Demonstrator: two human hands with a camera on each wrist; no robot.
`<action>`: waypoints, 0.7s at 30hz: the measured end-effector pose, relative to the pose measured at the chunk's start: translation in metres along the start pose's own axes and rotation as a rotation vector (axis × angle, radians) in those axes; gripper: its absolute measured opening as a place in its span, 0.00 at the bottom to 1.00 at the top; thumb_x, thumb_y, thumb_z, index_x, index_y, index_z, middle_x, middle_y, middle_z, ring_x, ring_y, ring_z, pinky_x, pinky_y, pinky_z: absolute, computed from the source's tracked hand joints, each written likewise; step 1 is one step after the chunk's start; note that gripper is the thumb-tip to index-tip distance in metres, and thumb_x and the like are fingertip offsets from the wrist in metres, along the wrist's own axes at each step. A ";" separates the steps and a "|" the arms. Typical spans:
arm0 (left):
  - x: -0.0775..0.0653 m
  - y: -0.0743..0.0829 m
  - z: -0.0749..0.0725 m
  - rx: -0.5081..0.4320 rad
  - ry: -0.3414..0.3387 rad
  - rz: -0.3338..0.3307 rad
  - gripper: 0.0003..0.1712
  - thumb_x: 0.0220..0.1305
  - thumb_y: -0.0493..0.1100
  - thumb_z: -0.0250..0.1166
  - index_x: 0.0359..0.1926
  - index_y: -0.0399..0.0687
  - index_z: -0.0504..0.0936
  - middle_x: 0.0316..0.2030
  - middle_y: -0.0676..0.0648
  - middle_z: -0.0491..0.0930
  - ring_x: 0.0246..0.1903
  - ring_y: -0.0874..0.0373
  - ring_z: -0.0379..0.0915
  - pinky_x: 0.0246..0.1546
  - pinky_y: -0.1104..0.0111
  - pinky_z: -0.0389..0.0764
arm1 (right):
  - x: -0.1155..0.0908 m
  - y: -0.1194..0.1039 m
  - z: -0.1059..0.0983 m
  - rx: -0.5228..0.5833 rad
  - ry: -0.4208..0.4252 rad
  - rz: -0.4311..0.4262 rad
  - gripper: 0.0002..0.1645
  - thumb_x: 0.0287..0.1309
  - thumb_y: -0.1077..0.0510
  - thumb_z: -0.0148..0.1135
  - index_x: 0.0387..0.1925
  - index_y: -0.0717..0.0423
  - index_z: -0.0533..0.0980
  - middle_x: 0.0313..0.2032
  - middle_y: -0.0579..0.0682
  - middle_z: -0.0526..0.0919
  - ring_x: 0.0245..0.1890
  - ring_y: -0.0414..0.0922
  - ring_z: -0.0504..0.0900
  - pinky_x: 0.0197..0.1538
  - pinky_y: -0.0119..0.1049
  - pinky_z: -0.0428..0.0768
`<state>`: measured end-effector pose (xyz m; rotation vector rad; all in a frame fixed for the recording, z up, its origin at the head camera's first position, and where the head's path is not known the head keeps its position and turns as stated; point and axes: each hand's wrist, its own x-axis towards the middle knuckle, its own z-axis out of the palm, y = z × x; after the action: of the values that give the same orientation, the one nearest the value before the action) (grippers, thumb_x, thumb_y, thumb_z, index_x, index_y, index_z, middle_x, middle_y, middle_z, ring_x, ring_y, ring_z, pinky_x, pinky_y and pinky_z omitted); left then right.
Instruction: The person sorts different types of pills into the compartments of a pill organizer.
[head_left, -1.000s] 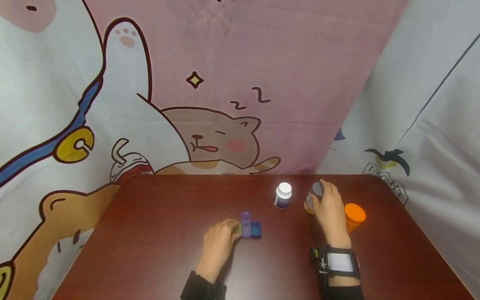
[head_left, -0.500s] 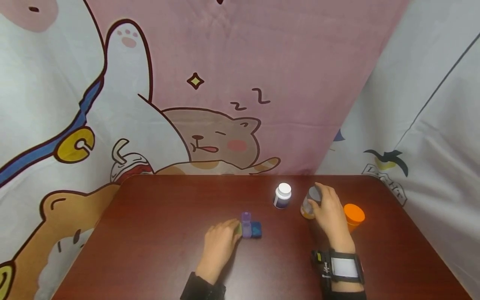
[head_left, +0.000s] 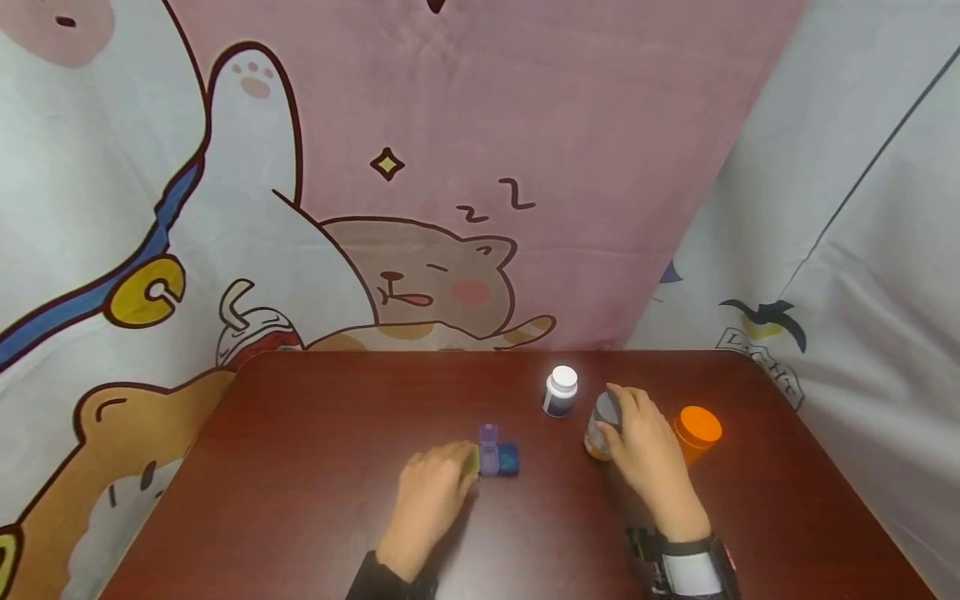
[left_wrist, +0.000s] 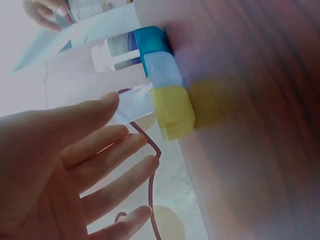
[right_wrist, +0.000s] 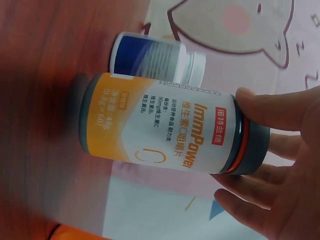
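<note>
A small pill organizer with yellow, purple and blue compartments (head_left: 489,460) sits on the table, its purple lid (head_left: 488,433) raised. Beside its yellow end (left_wrist: 172,112) is my left hand (head_left: 431,492). In the left wrist view the left fingers are extended and loosely spread, with the thumb tip near the clear lid; they grip nothing. My right hand (head_left: 648,450) holds a vitamin C bottle (right_wrist: 160,125) by its dark cap (right_wrist: 256,142), thumb on one side and fingers on the other. Whether the bottle's base touches the table cannot be told.
A white-capped bottle with a dark blue label (head_left: 560,392) stands behind and left of the held bottle. An orange container (head_left: 697,429) is just right of my right hand. A printed cloth (head_left: 600,167) hangs behind the table (head_left: 322,417).
My right hand has brought the vitamin bottle leftward and nearer to me. The left hand and the pill organizer have stayed about where they were.
</note>
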<state>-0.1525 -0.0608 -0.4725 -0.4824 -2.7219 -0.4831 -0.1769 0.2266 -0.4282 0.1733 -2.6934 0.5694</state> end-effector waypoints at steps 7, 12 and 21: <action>-0.014 0.001 -0.006 -0.083 -0.058 0.035 0.23 0.52 0.49 0.74 0.50 0.52 0.83 0.46 0.50 0.86 0.44 0.54 0.83 0.46 0.55 0.82 | -0.012 -0.026 -0.001 -0.044 -0.008 -0.083 0.38 0.47 0.59 0.77 0.60 0.63 0.72 0.49 0.63 0.78 0.42 0.58 0.81 0.46 0.55 0.80; -0.023 0.005 -0.016 -0.168 -0.132 -0.001 0.26 0.55 0.53 0.72 0.56 0.54 0.81 0.52 0.48 0.84 0.51 0.50 0.81 0.52 0.50 0.80 | -0.020 -0.046 -0.007 -0.069 -0.037 -0.140 0.39 0.46 0.56 0.77 0.60 0.60 0.73 0.48 0.58 0.79 0.42 0.53 0.81 0.47 0.50 0.82; -0.020 0.009 -0.029 -0.303 -0.174 -0.012 0.33 0.54 0.60 0.71 0.60 0.59 0.78 0.55 0.53 0.83 0.53 0.51 0.80 0.49 0.49 0.80 | -0.039 -0.077 -0.015 -0.109 -0.057 -0.227 0.37 0.43 0.52 0.79 0.58 0.54 0.76 0.49 0.53 0.80 0.41 0.50 0.82 0.48 0.47 0.82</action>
<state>-0.1239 -0.0696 -0.4515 -0.6106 -2.8282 -0.9028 -0.1211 0.1641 -0.4028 0.4644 -2.7015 0.3528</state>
